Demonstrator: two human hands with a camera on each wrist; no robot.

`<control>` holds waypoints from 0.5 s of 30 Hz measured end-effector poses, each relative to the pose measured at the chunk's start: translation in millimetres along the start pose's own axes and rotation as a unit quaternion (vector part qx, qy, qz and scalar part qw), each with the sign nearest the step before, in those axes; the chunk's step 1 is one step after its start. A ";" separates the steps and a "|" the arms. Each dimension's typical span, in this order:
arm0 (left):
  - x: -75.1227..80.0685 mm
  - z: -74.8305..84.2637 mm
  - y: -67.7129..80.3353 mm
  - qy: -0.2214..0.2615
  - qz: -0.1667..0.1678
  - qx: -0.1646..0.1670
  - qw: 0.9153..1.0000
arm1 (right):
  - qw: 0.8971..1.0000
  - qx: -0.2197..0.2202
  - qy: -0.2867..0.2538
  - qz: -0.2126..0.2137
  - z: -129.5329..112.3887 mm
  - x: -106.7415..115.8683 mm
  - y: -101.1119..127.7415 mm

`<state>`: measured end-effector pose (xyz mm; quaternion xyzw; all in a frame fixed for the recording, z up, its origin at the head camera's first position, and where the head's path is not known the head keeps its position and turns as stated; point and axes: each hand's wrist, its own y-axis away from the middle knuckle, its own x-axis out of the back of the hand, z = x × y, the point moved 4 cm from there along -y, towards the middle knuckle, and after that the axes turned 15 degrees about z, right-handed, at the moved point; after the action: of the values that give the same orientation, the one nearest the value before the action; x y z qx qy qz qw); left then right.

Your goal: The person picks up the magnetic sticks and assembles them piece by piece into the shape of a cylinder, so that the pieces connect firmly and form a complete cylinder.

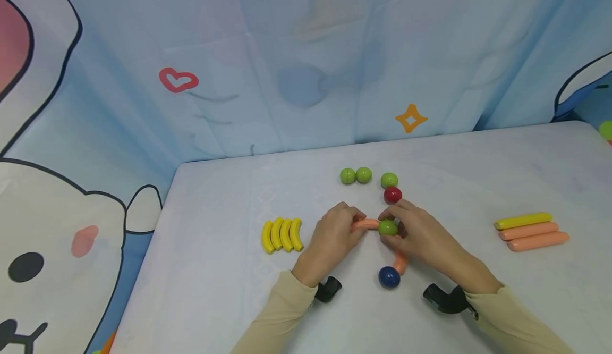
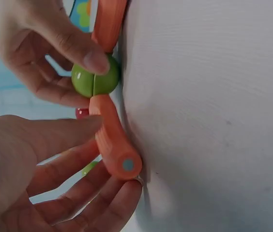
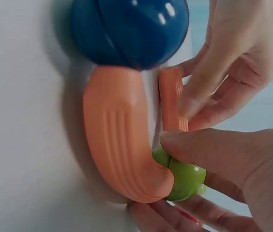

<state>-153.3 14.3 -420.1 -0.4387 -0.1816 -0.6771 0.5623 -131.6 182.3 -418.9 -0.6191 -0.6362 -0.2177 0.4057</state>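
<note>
As left hand (image 1: 333,236) pinches orange bar (image 2: 114,137) and right hand (image 1: 423,233) green ball (image 1: 388,228), red ball (image 1: 393,195) and blue ball (image 1: 389,277) lie close by.

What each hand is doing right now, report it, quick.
Left hand: closed, holding a curved orange rod between thumb and fingers.
Right hand: closed, holding a green ball between thumb and fingers.
</note>
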 end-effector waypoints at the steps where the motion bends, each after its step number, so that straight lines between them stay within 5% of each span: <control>1: 0.1 1.1 -1.7 0.007 0.001 -0.003 1.000 | 1.000 -0.005 0.002 0.001 2.6 2.4 1.9; 6: 0.8 9.7 -18.9 0.008 0.005 -0.025 1.000 | 0.999 -0.040 0.011 -0.003 19.0 14.8 13.0; 9: -4.0 19.1 -34.5 -0.029 -0.008 -0.069 0.997 | 0.999 -0.053 0.013 0.001 28.1 21.4 20.0; 15: -24.1 34.1 -57.0 -0.125 -0.041 -0.170 0.977 | 0.997 -0.073 0.019 0.007 35.7 27.1 27.3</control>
<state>-192.9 71.3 -406.5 -0.6016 -0.1504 -0.6602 0.4237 -111.5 230.5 -424.4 -0.6471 -0.6064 -0.2726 0.3732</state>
